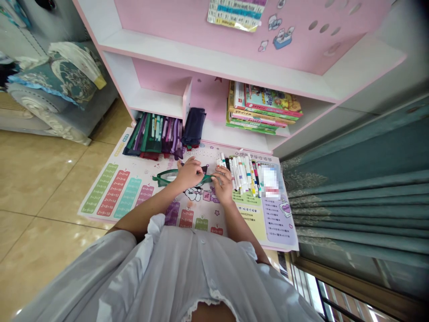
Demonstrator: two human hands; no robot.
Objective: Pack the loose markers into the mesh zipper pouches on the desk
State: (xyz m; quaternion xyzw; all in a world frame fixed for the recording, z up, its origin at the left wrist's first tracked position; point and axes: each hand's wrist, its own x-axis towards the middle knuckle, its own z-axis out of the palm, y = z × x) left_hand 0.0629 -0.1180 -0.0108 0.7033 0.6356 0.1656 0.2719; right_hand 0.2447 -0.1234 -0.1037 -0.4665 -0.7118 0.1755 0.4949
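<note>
A green mesh zip pouch (163,179) lies on the desk mat before me, its left part spread wide with something white inside. My left hand (191,173) is over its middle, fingers curled onto the pouch's edge. At the pouch's right end, my right hand (221,182) pinches the green edge between thumb and fingers. Just right of that hand lies a pile of white markers (239,172) with coloured bands and caps. Beyond my left hand, filled mesh pouches (150,134) in green and purple are lined up, with pens showing through.
Folded dark navy pouches (194,125) stand by the shelf divider. Stacked books (264,107) fill part of the pink shelf (161,98). The printed desk mat (110,192) shows times tables. A teal curtain (348,188) hangs at the right, and a sofa (56,89) stands at the left.
</note>
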